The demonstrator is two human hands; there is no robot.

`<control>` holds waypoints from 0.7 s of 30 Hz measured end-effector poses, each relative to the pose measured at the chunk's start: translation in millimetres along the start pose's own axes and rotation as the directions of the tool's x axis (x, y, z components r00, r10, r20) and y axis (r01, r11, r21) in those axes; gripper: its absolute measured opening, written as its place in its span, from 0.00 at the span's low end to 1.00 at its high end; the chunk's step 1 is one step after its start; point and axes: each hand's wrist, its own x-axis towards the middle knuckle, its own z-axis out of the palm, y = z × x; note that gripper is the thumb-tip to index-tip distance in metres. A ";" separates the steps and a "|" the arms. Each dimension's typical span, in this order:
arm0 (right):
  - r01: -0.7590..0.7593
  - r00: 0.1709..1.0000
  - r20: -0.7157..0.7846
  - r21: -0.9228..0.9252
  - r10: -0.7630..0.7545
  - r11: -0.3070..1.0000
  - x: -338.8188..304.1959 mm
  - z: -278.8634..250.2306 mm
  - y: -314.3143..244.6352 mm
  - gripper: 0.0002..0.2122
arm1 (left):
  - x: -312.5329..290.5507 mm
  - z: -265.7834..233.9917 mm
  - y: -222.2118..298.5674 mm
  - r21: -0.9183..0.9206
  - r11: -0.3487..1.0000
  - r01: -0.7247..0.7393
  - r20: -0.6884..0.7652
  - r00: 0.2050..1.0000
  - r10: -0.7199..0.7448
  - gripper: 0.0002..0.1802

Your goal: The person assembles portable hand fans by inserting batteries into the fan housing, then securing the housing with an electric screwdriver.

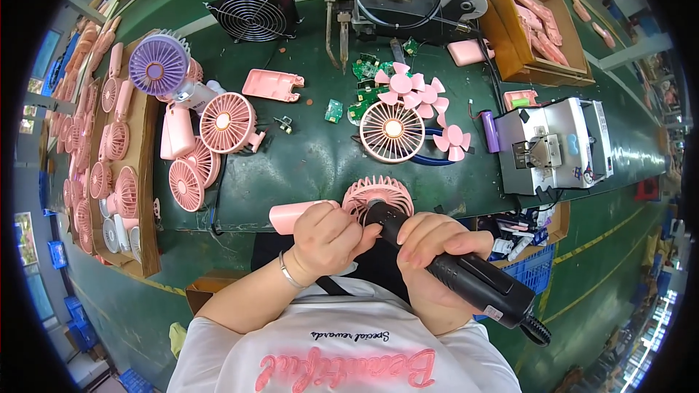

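Observation:
My left hand (328,236) is closed around a pink handheld fan (291,217) at the table's near edge, its handle pointing left and its round cage to the right. In my right hand (437,240) is a black electric screwdriver (484,284), tilted, with its cord trailing at the lower right. The screwdriver's nose reaches the fan's cage; its exact tip is hard to see. Just beyond lie a pink round grille (393,131), loose pink fan blades (402,84) and green circuit boards (364,68).
Left on the table are a purple fan (158,65), pink fans (227,123) and a pink shell (272,85). A carton of fans (149,196) stands beyond them. Farther back are a black cooling fan (253,16), a soldering stand (344,7) and a parts carton (535,69). A white machine (546,147) is right.

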 end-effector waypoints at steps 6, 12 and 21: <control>-0.036 0.999 0.034 -0.054 0.038 0.998 -0.9 -0.3 -2.5 0.07 | -1.1 -0.7 0.0 -0.012 1.000 0.003 -0.002 1.000 -0.003 0.14; -0.049 0.999 0.019 -0.005 0.049 0.999 -2.7 -0.2 0.2 0.07 | 0.6 -2.1 1.5 -0.048 0.998 0.037 0.001 0.999 -0.037 0.13; 0.084 0.978 -0.181 -0.133 -0.107 0.988 16.0 -3.9 -18.1 0.36 | 33.4 -2.9 -9.4 -0.317 0.716 0.622 0.261 0.783 -0.565 0.05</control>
